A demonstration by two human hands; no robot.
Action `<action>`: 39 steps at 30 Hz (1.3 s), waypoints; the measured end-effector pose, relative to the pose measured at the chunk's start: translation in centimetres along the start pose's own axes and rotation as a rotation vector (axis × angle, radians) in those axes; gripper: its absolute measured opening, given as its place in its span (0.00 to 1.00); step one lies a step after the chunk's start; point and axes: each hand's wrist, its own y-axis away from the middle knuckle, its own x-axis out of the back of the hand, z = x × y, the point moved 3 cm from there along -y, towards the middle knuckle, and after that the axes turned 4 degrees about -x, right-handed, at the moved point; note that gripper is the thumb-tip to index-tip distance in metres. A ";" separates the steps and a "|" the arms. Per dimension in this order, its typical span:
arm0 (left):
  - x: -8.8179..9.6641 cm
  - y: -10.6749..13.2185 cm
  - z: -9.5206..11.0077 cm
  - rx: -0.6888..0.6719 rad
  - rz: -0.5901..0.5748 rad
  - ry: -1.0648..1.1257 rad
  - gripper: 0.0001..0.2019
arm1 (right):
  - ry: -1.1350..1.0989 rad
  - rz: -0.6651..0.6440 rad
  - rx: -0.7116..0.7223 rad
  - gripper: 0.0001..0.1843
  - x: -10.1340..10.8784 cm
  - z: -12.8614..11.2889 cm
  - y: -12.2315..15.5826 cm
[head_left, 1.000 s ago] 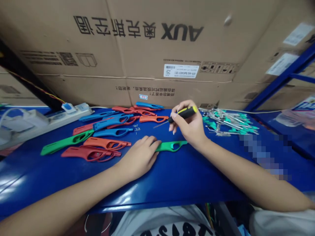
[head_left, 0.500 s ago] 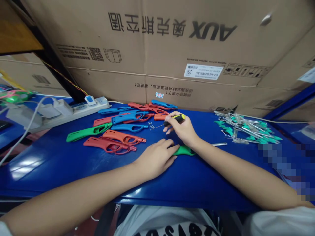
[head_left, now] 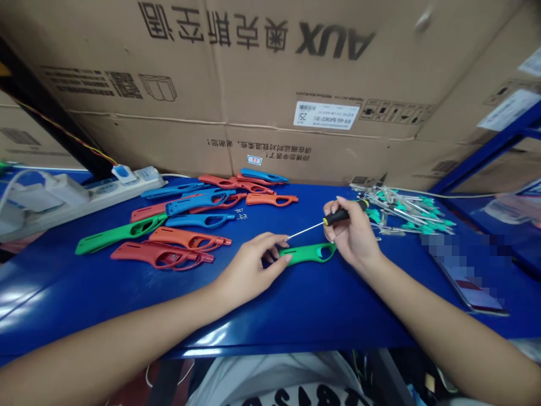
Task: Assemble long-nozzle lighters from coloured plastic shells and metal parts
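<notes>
A green plastic lighter shell (head_left: 310,252) lies flat on the blue table (head_left: 296,304). My left hand (head_left: 249,268) pinches its left end, fingers curled round it. My right hand (head_left: 353,234) grips a screwdriver (head_left: 338,216) with a black and yellow handle. Its thin metal shaft slants down to the left, and its tip sits at the shell right by my left fingertips. The heel of my right hand rests on the shell's right end.
Several red, orange, blue and green shells (head_left: 186,220) lie spread to the left. A few small screws (head_left: 242,215) sit beside them. A heap of metal and green parts (head_left: 401,214) is at the right. A white power strip (head_left: 84,194) lies far left. Cardboard boxes (head_left: 262,84) wall the back.
My right hand has drawn back to the right and tilted the screwdriver, bringing its tip down to the green shell. My left hand has shifted from lying on the shell to pinching its end.
</notes>
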 end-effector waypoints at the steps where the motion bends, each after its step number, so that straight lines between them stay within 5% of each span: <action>1: 0.0 -0.1 0.1 0.014 0.032 0.029 0.13 | -0.026 0.004 -0.032 0.16 0.1 0.3 -0.1; 7: 0.9 -0.1 0.8 -0.009 0.122 0.030 0.12 | -0.090 -0.035 -0.147 0.17 -0.1 0.9 0.2; 15: 2.3 -0.2 2.1 -0.421 0.087 -0.141 0.09 | -0.109 -0.022 -0.222 0.16 0.1 1.5 0.5; 24: 2.5 0.0 1.6 -0.387 0.139 -0.241 0.10 | -0.094 0.014 -0.208 0.14 0.6 1.6 0.3; 33: 1.6 -0.2 0.8 -0.311 -0.057 -0.344 0.11 | -0.017 -0.023 -0.136 0.15 0.5 1.3 0.3; 39: 1.7 -0.6 0.2 -0.204 -0.175 -0.391 0.13 | 0.099 0.110 0.024 0.15 1.1 1.2 0.1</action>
